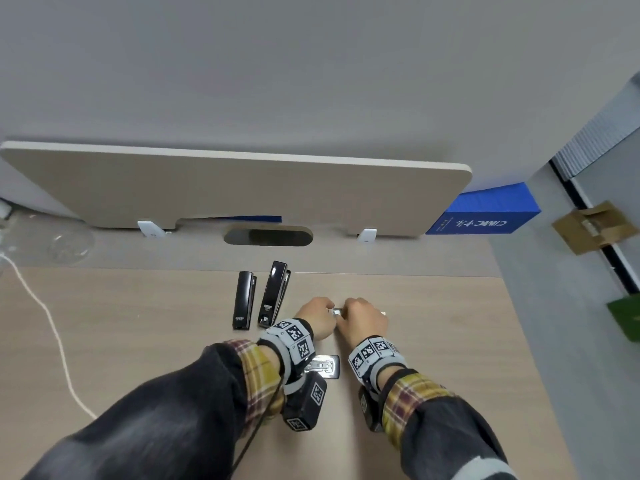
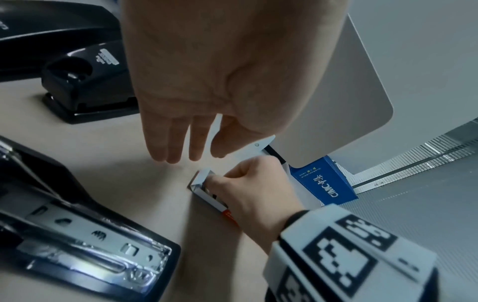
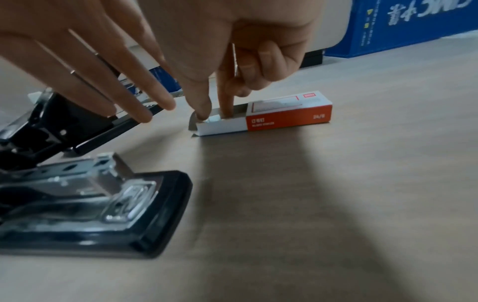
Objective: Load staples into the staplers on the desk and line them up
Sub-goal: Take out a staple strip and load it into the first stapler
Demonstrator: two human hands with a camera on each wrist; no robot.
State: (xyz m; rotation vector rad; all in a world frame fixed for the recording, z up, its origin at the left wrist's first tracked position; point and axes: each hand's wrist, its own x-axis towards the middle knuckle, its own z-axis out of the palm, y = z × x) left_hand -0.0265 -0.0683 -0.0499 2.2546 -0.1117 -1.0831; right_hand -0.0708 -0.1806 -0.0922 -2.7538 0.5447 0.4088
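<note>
A small white-and-orange staple box (image 3: 284,114) lies on the desk with its open end to the left. My right hand (image 3: 214,106) has thumb and index finger inside that open end, pinching a silvery staple strip (image 3: 214,118); its other fingers are curled. My left hand (image 2: 181,132) hovers just left of the box (image 2: 200,179) with straight fingers, holding nothing. An opened black stapler (image 1: 323,367) lies between my wrists, its metal channel (image 2: 90,245) exposed. Two closed black staplers (image 1: 244,299) (image 1: 273,294) lie side by side beyond my left hand (image 1: 313,317).
A beige divider panel (image 1: 242,185) stands along the desk's back, with a cable slot (image 1: 268,235) before it. A blue box (image 1: 485,216) sits at the back right. A white cable (image 1: 45,313) runs down the left. The desk's right edge is near my right hand (image 1: 363,318).
</note>
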